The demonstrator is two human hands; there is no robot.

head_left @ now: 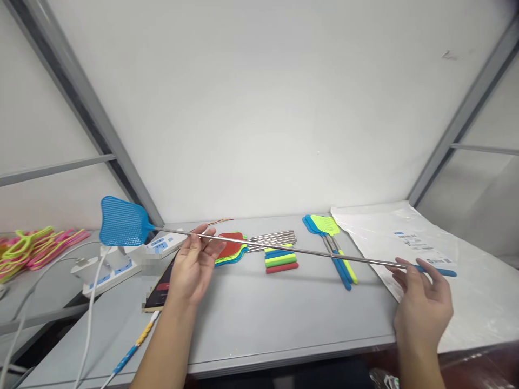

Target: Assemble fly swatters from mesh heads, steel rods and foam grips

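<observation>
A blue fly swatter with a long thin metal rod is held stretched out above the table. My left hand pinches the rod towards the swatter's head, thumb against it and the other fingers loosely curled. At the opposite end, my right hand grips the rod where it meets the blue handle. Below the rod lie loose coloured handles in blue, yellow, green and red. Metal rods lie behind them, beside a stack of swatter heads topped by a red one, partly hidden by my left hand.
Several short swatters lie towards the right, next to a white plastic bag. On the left are power strips with plugs and white cables, a phone, and pink and yellow items. A white wall panel stands behind.
</observation>
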